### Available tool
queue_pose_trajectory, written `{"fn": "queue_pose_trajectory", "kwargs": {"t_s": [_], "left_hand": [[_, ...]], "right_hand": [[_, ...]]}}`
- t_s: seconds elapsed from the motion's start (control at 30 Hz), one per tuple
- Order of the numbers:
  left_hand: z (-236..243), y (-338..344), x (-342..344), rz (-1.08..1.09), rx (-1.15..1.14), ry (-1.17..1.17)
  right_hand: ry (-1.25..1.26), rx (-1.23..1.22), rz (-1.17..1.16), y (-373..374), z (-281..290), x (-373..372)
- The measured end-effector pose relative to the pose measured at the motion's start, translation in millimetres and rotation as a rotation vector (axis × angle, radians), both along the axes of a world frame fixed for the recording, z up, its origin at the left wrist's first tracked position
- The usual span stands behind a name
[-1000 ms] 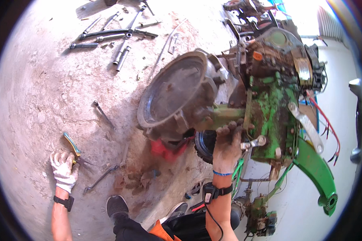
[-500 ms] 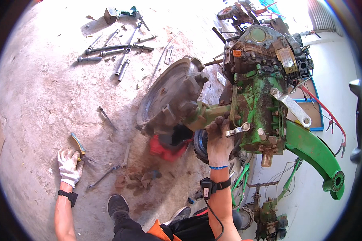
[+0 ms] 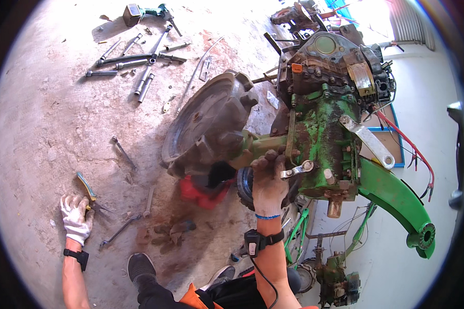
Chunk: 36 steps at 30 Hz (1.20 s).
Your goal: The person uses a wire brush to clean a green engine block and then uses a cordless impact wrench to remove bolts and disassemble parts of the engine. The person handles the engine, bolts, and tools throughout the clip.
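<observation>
Eight o'clock is where our left hand (image 3: 77, 219), fingers half bent, lies beside the pliers (image 3: 91, 195); at four, our right hand (image 3: 269, 181), fingers bent, is against the axle housing (image 3: 264, 145). If either grips, we cannot tell. Farther, green gearbox (image 3: 320, 123) at three, wheel (image 3: 198, 123) at ten, steel tools (image 3: 152, 61) at eleven.

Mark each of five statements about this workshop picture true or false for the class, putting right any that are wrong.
1. The right hand is at the side of the green machine. True.
2. Both hands are bare. False: both wear gloves.
3. The left hand is right by the pliers. True.
4. In the picture, the green machine is left of the pliers. False: it is to their right.
5. A wrench lies on the floor to the right of the left hand. True.
</observation>
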<state>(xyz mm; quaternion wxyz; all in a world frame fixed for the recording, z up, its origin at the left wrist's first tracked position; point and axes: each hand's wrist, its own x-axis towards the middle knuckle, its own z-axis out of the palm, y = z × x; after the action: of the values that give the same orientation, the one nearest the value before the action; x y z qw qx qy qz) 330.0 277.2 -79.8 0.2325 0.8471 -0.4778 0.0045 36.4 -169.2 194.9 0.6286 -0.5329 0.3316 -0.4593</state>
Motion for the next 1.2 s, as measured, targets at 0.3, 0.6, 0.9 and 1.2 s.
{"fn": "queue_pose_trajectory", "kwargs": {"t_s": [0.3, 0.6, 0.9, 1.2], "left_hand": [[-2.4, 1.1, 0.1, 0.007, -0.036, -0.004], [13.5, -6.9, 2.2, -0.011, -0.038, 0.03], [14.9, -7.7, 1.7, 0.002, -0.048, -0.034], [12.6, -6.8, 1.8, -0.006, -0.066, -0.003]], "right_hand": [[-0.172, 0.045, -0.072, 8.8, 2.1, 13.5], [-0.275, 0.043, -0.08, 10.3, 6.9, 21.0], [-0.238, 0.043, 0.002, 6.2, 5.4, 13.7], [-0.224, 0.045, -0.03, 6.2, 5.3, 15.5]]}}
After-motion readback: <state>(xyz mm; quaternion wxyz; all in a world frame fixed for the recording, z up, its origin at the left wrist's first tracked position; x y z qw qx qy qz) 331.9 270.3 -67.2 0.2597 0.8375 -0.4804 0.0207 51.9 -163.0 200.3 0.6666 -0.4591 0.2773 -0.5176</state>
